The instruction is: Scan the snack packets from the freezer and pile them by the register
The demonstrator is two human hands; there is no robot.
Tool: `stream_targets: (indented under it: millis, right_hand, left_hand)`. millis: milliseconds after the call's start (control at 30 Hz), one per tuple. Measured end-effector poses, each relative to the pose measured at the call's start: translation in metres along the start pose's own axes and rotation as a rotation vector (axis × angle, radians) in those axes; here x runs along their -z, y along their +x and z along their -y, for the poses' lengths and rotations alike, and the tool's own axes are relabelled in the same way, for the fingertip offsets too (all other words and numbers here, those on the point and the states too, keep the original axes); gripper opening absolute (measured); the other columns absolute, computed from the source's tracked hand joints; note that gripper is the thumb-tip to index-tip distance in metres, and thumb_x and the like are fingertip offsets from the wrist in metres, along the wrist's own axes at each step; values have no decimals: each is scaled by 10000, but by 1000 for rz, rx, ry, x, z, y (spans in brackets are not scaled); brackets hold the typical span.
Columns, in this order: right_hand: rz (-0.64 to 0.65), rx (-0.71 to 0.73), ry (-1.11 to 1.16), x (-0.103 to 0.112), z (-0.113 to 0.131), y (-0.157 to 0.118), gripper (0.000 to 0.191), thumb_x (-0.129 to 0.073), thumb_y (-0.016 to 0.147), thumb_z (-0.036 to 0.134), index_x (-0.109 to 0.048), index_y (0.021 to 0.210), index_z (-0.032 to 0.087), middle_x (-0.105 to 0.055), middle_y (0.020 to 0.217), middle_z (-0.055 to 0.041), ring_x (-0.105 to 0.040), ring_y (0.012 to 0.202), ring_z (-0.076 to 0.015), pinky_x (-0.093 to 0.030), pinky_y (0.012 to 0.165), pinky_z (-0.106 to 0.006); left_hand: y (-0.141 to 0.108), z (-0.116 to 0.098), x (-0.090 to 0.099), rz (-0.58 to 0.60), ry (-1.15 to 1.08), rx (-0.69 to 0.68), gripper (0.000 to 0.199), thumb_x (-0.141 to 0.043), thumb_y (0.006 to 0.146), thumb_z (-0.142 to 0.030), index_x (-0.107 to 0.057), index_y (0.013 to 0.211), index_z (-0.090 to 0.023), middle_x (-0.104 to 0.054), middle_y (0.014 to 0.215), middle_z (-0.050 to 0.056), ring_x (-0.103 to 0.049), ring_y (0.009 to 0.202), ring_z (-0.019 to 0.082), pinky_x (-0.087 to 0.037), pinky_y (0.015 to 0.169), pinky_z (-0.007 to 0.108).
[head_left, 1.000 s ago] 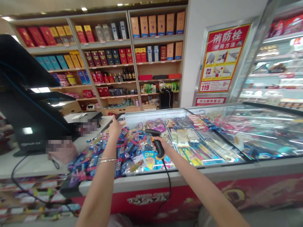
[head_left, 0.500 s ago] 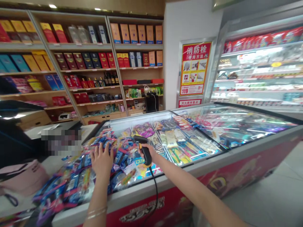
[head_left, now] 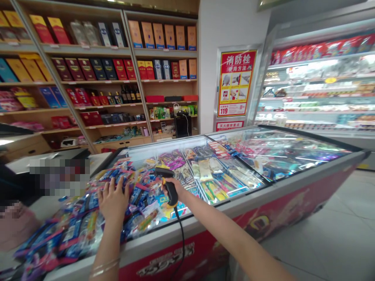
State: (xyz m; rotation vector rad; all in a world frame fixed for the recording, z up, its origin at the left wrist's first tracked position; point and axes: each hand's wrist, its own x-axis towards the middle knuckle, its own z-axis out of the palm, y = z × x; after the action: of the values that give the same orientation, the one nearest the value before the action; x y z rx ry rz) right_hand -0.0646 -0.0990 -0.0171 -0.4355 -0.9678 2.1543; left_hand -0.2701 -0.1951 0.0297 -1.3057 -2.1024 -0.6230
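My left hand (head_left: 113, 201) lies palm down on a heap of blue and pink wrapped snack packets (head_left: 79, 234), its fingers spread and holding nothing. My right hand (head_left: 175, 187) grips a black handheld barcode scanner (head_left: 169, 189) with yellow trim, its nose pointing left over the packets. The scanner's black coiled cord (head_left: 182, 238) hangs down past the front of the chest freezer (head_left: 187, 230). The heap spreads from the counter over the freezer's left end.
Packaged goods fill the freezer's glass-topped right section. A white checkout counter (head_left: 52, 207) with a pixelated patch is at left. Wooden shelves of boxed liquor stand behind, a lit refrigerated case at right, and a tiled floor lies to the freezer's right.
My left hand has come down from raised, pointing fingers to lie flat on the packets. The view has swung to the right. The scanner stays in my right hand.
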Motion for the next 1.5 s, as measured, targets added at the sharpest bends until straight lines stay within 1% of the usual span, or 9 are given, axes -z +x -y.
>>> stream_targets:
  millis: [333, 467, 567, 667, 800, 1067, 1300, 1400, 1500]
  right_hand:
    - [-7, 50, 10, -17, 19, -17, 226, -602, 740, 373, -590, 703, 150, -590, 589, -13, -475, 441, -94, -378, 441, -217]
    - [-6, 181, 37, 1, 46, -34, 200, -639, 699, 360, -574, 735, 175, -590, 604, 4, -481, 453, -92, -383, 425, -204]
    - [-39, 254, 16, 27, 79, -56, 204, -658, 676, 355, -569, 739, 182, -580, 589, 16, -470, 424, -86, -378, 399, -200]
    - [-137, 305, -14, 60, 114, -84, 226, -674, 664, 353, -597, 763, 165, -589, 600, 8, -469, 409, -80, -375, 378, -197]
    - [-297, 420, -22, 111, 151, -131, 217, -682, 666, 354, -602, 750, 171, -595, 601, 6, -466, 408, -73, -392, 376, -183]
    - [-562, 451, -101, 200, 212, -214, 224, -702, 650, 335, -609, 768, 170, -570, 603, 10, -488, 417, -78, -420, 377, -184]
    - [-679, 469, -93, 235, 235, -238, 208, -694, 659, 340, -578, 726, 182, -587, 588, 6, -493, 412, -79, -411, 373, -179]
    - [-701, 465, -80, 239, 233, -235, 198, -693, 661, 328, -583, 723, 175, -595, 571, -1, -504, 418, -85, -417, 380, -181]
    - [-708, 464, -93, 240, 230, -232, 200, -689, 659, 328, -592, 712, 161, -598, 554, -8, -511, 415, -89, -427, 390, -186]
  left_hand:
    - [6, 5, 4, 65, -46, -21, 575, -292, 932, -448, -547, 1345, -141, -492, 1409, 210, -434, 1319, 356, -255, 1120, 523]
    - [11, -6, 9, 65, -68, 26, 580, -323, 920, -448, -547, 1337, -113, -472, 1426, 213, -377, 1360, 360, -246, 1127, 534]
    - [14, -32, 13, 19, -97, 35, 556, -341, 916, -404, -530, 1344, -102, -462, 1439, 205, -343, 1385, 344, -223, 1139, 545]
    - [15, -72, 13, -13, -123, -27, 509, -353, 915, -373, -568, 1296, -112, -476, 1435, 183, -356, 1383, 323, -214, 1151, 535]
    - [13, -137, 5, 35, -167, -138, 474, -401, 901, -340, -583, 1277, -116, -494, 1426, 169, -394, 1362, 319, -243, 1153, 512]
    - [0, -295, -17, 193, -362, -373, 398, -448, 900, -269, -576, 1265, -174, -491, 1436, 128, -397, 1365, 282, -256, 1158, 469]
    - [-11, -432, -41, 388, -579, -582, 359, -426, 930, -232, -542, 1266, -179, -559, 1339, 142, -505, 1258, 236, -372, 1074, 387]
    - [-8, -479, -52, 540, -647, -557, 356, -393, 947, -215, -517, 1277, -168, -599, 1261, 147, -561, 1177, 219, -435, 983, 343]
    - [0, -515, -63, 618, -660, -528, 355, -355, 965, -228, -503, 1281, -160, -626, 1213, 147, -589, 1129, 207, -453, 933, 315]
